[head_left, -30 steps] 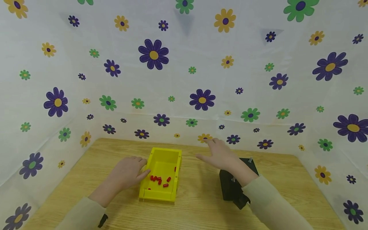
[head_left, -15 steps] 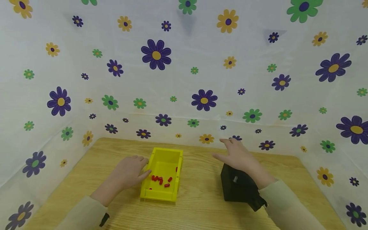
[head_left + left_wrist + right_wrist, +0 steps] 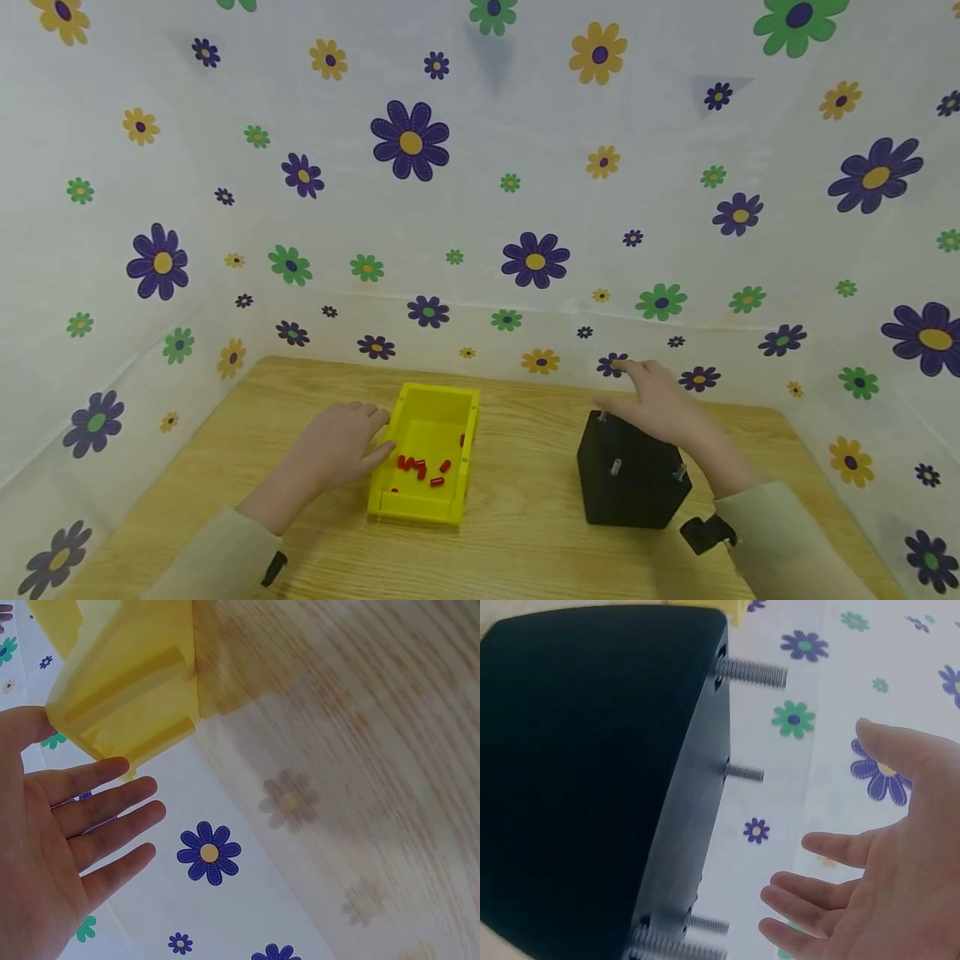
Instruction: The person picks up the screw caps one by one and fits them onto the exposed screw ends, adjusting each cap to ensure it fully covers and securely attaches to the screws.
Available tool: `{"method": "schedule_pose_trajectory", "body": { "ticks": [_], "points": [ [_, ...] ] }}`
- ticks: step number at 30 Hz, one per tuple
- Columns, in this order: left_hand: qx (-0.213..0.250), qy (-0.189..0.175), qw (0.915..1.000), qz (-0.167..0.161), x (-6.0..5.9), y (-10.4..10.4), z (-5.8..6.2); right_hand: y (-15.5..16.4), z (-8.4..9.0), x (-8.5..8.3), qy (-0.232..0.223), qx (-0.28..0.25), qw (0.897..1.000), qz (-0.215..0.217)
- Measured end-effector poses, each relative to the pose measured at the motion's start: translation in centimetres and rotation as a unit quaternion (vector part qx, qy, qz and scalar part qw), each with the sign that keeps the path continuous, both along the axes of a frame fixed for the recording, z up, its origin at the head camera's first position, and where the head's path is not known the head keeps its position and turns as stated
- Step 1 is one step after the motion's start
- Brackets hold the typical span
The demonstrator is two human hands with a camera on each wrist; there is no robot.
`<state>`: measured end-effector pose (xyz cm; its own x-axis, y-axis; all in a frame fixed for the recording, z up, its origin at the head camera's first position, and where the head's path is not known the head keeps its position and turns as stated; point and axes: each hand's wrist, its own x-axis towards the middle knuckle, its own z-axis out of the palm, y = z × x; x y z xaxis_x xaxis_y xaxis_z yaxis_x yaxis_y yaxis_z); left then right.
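A yellow bin (image 3: pixel 420 511) stands on the table, left of centre, with several small red cylinders (image 3: pixel 437 482) lying inside. My left hand (image 3: pixel 337 448) is at the bin's left side. In the left wrist view its thumb (image 3: pixel 30 726) touches the bin's edge and the fingers stretch out straight. To the right is a black block (image 3: pixel 622 504) with threaded metal studs (image 3: pixel 617 467) sticking up from its top. My right hand (image 3: pixel 656 407) hovers above that block's far side, holding nothing, fingers spread. In the right wrist view the studs (image 3: pixel 754 673) stand apart from the fingers.
The wooden table (image 3: pixel 517 550) runs back to a white flower-print cloth (image 3: pixel 480 208), which also hangs at both sides. A dark strap piece (image 3: pixel 707 533) shows beneath the right sleeve, and another (image 3: pixel 274 569) beneath the left one.
My right hand has moved rightward from the space between bin and block to above the block, uncovering more of its studs. The left hand stays at the bin; the view has shifted slightly.
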<state>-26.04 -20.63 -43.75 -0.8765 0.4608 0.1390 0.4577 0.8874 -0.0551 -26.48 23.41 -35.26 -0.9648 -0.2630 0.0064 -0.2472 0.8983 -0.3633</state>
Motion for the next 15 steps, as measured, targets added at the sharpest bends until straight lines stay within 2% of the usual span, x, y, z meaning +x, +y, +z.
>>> {"method": "schedule_pose_trajectory", "body": {
  "ticks": [6, 15],
  "points": [
    [-0.002, -0.007, 1.0000, 0.003, 0.0, 0.2, 0.3, 1.3, 0.2, 0.6, -0.007, 0.000, 1.000, -0.016],
    [0.004, -0.019, 0.9998, 0.008, -0.1, 0.2, 0.3, 3.4, -0.4, 1.1, -0.001, -0.009, 1.000, -0.026]
  ]
}}
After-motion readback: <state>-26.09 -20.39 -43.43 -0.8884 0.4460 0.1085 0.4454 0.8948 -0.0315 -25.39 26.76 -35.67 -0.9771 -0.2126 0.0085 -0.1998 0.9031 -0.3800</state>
